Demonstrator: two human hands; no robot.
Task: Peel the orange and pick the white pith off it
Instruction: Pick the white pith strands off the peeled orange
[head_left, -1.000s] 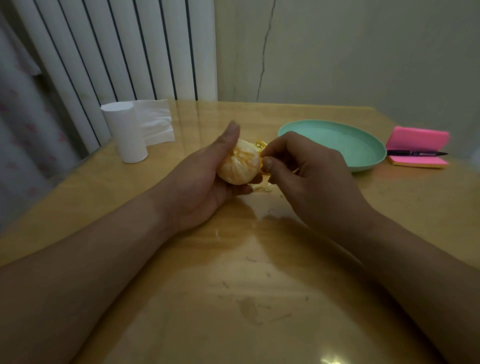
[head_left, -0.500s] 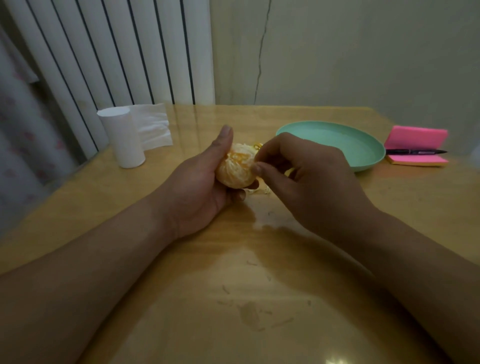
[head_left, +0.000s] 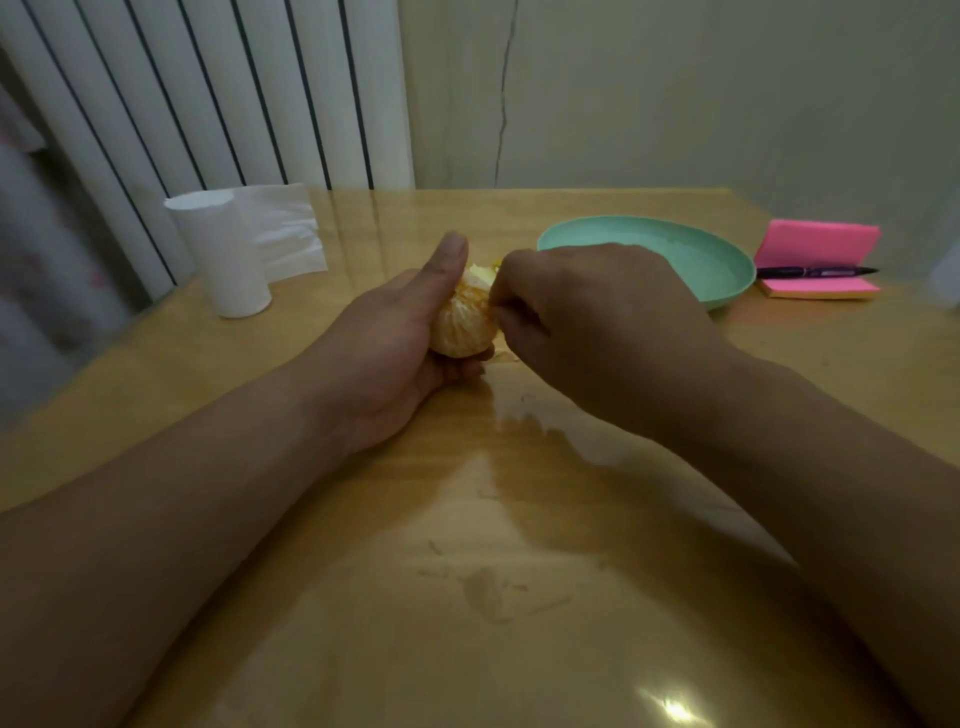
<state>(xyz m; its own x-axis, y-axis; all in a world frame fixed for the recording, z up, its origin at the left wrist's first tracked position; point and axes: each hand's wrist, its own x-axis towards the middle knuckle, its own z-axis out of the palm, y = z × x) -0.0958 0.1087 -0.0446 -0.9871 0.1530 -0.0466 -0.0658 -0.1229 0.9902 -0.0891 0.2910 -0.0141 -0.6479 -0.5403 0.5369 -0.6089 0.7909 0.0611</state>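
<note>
Step in hand, as judged: pith picking. The small round peeled orange (head_left: 462, 325) is cupped in the left hand (head_left: 395, 343), thumb laid along its top, low over the middle of the glossy wooden table (head_left: 519, 519). The right hand (head_left: 587, 322) is curled, fingertips (head_left: 497, 312) pinched against the orange's right flank; whether a strand is actually caught cannot be told. To be done well: only pith nipped, strands pulled along the segment lines, grip kept light so no membrane is torn. Flesh is seen pale orange, netted with white pith (head_left: 479, 273), thickest at the top tuft.
</note>
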